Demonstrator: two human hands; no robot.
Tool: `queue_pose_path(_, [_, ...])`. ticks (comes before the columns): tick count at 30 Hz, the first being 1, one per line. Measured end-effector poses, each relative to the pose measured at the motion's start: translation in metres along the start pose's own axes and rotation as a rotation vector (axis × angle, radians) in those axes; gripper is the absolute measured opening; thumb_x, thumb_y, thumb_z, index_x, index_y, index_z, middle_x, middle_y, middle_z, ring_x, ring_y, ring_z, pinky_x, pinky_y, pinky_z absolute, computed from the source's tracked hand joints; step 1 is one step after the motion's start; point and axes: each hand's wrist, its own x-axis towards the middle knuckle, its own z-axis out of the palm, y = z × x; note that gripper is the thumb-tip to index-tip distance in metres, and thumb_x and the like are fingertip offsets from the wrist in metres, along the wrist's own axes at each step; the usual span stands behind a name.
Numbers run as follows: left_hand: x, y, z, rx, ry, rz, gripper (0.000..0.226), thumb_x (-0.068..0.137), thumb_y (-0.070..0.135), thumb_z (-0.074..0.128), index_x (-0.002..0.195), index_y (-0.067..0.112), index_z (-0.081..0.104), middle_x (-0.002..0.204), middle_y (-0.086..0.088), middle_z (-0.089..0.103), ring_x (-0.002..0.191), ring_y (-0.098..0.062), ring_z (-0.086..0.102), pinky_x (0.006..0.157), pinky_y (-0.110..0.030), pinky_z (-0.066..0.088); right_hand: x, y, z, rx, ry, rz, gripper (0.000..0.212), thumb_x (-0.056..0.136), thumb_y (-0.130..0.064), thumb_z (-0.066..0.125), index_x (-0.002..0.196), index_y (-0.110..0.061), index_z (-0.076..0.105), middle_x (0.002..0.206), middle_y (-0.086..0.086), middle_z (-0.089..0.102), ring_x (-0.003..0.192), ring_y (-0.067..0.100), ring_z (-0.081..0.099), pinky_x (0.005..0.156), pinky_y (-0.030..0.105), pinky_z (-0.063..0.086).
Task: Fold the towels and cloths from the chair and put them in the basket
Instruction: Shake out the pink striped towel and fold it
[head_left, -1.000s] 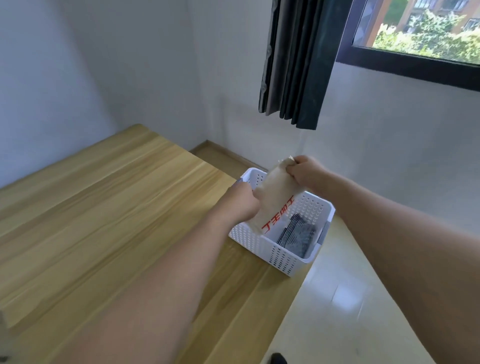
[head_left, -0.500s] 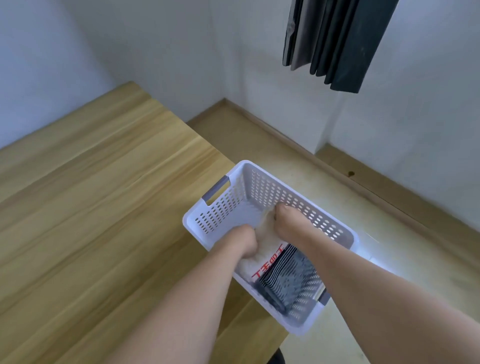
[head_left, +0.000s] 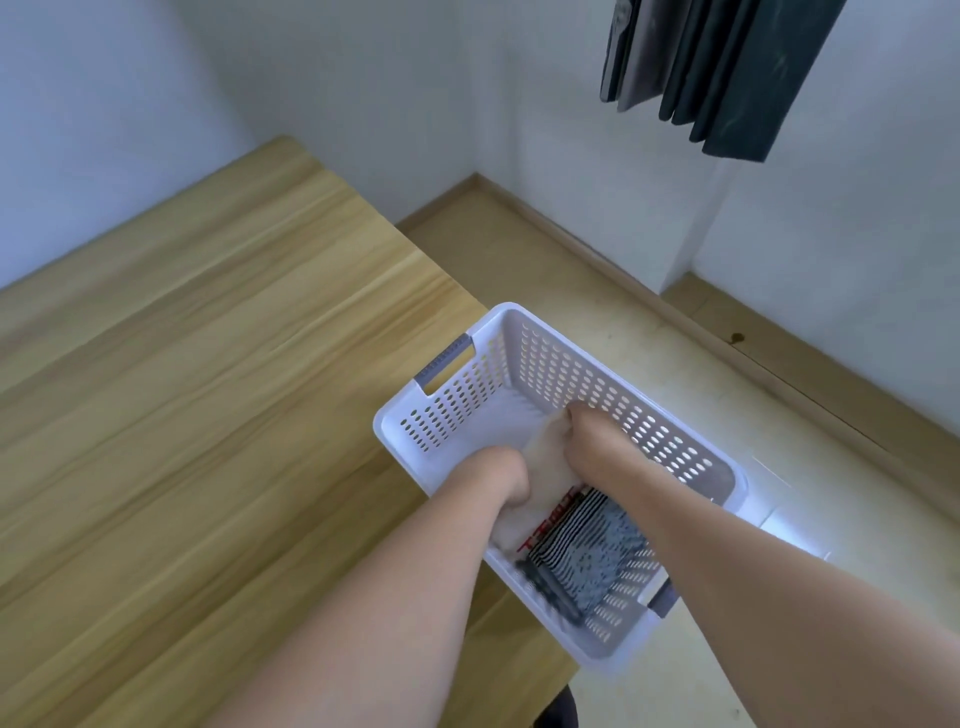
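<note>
A white perforated plastic basket (head_left: 524, 332) with grey handles sits at the right edge of the wooden table (head_left: 208, 389), partly overhanging it. Both my hands are down inside it. My left hand (head_left: 501, 475) and my right hand (head_left: 589, 439) grip a folded beige cloth with red lettering (head_left: 545, 467), pressing it against the basket floor. A folded black-and-white patterned cloth (head_left: 587, 551) lies beside it at the near end of the basket. The chair is out of view.
The table's right edge drops to a pale tiled floor (head_left: 727, 649). A dark curtain (head_left: 727, 78) hangs at the upper right over a white wall with a wooden skirting board (head_left: 779, 374). A dark object (head_left: 558, 714) shows at the bottom edge.
My hands carried the beige cloth from above the basket down into it and now hold it low inside. The view tilted downward and closer to the basket.
</note>
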Motion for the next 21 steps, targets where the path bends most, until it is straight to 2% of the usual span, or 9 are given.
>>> queue_pose_path(3, [-0.039, -0.006, -0.013, -0.025, 0.166, 0.029, 0.022, 0.092, 0.009, 0.048, 0.111, 0.005, 0.059, 0.117, -0.014, 0.061, 0.105, -0.032, 0.06, 0.075, -0.035, 0.044, -0.034, -0.001, -0.021, 0.079, 0.055, -0.011, 0.038, 0.091, 0.0, 0.036, 0.128, -0.004, 0.044, 0.124, 0.017, 0.056, 0.112, 0.033, 0.055, 0.084, 0.035, 0.046])
queue_pose_path(4, [-0.055, -0.011, -0.016, -0.009, 0.259, 0.04, 0.021, 0.091, 0.007, 0.047, 0.11, 0.006, 0.057, 0.116, -0.014, 0.061, 0.105, -0.031, 0.059, 0.076, -0.035, 0.044, -0.047, -0.004, -0.029, 0.096, 0.059, -0.01, 0.042, 0.09, 0.001, 0.035, 0.131, -0.005, 0.042, 0.127, 0.017, 0.054, 0.114, 0.033, 0.052, 0.083, 0.035, 0.044])
queue_pose_path(6, [-0.085, -0.022, -0.014, 0.07, 0.487, 0.106, 0.032, 0.089, 0.006, 0.043, 0.119, 0.006, 0.051, 0.123, -0.014, 0.057, 0.114, -0.032, 0.053, 0.096, -0.038, 0.039, -0.075, -0.013, -0.042, 0.127, 0.085, -0.033, 0.044, 0.09, 0.0, 0.035, 0.133, -0.004, 0.04, 0.132, 0.016, 0.05, 0.118, 0.032, 0.048, 0.083, 0.034, 0.041])
queue_pose_path(8, [-0.11, -0.035, -0.003, 0.143, 0.691, 0.193, 0.038, 0.088, 0.006, 0.041, 0.126, 0.006, 0.046, 0.129, -0.013, 0.053, 0.123, -0.032, 0.045, 0.113, -0.04, 0.023, -0.106, -0.027, -0.05, 0.157, 0.121, -0.064, 0.042, 0.092, -0.003, 0.036, 0.134, -0.004, 0.04, 0.136, 0.015, 0.048, 0.122, 0.031, 0.045, 0.085, 0.033, 0.039])
queue_pose_path(11, [-0.136, -0.063, 0.011, 0.127, 0.876, 0.285, 0.035, 0.09, 0.008, 0.042, 0.125, 0.007, 0.048, 0.13, -0.01, 0.053, 0.126, -0.029, 0.043, 0.117, -0.038, 0.015, -0.148, -0.054, -0.052, 0.175, 0.172, -0.117, 0.04, 0.094, -0.006, 0.038, 0.133, -0.004, 0.041, 0.137, 0.014, 0.047, 0.122, 0.03, 0.046, 0.085, 0.032, 0.039])
queue_pose_path(13, [-0.154, -0.088, 0.013, 0.081, 0.947, 0.317, 0.035, 0.092, 0.009, 0.043, 0.127, 0.006, 0.049, 0.133, -0.011, 0.052, 0.129, -0.029, 0.041, 0.116, -0.037, 0.019, -0.172, -0.078, -0.05, 0.207, 0.199, -0.141, 0.042, 0.093, -0.005, 0.038, 0.135, -0.003, 0.04, 0.136, 0.015, 0.047, 0.118, 0.03, 0.049, 0.082, 0.033, 0.04])
queue_pose_path(15, [-0.177, -0.117, 0.012, 0.037, 0.982, 0.328, 0.038, 0.095, 0.01, 0.042, 0.132, 0.004, 0.046, 0.138, -0.013, 0.048, 0.132, -0.031, 0.039, 0.113, -0.036, 0.023, -0.195, -0.104, -0.042, 0.225, 0.234, -0.156, 0.048, 0.092, -0.006, 0.038, 0.139, -0.006, 0.036, 0.138, 0.013, 0.047, 0.117, 0.03, 0.05, 0.088, 0.037, 0.042])
queue_pose_path(18, [-0.205, -0.169, 0.018, 0.03, 1.021, 0.345, 0.039, 0.1, 0.015, 0.036, 0.136, 0.004, 0.042, 0.144, -0.013, 0.043, 0.135, -0.029, 0.035, 0.112, -0.034, 0.022, -0.232, -0.145, -0.023, 0.221, 0.266, -0.177, 0.049, 0.094, -0.01, 0.038, 0.143, -0.013, 0.033, 0.145, 0.008, 0.043, 0.128, 0.028, 0.044, 0.099, 0.039, 0.038])
queue_pose_path(21, [-0.23, -0.224, 0.026, 0.059, 0.998, 0.357, 0.039, 0.1, 0.018, 0.035, 0.138, 0.006, 0.039, 0.146, -0.011, 0.04, 0.135, -0.027, 0.034, 0.112, -0.033, 0.022, -0.267, -0.186, -0.002, 0.206, 0.304, -0.181, 0.051, 0.097, -0.014, 0.04, 0.147, -0.013, 0.029, 0.151, 0.005, 0.035, 0.138, 0.023, 0.033, 0.105, 0.032, 0.031])
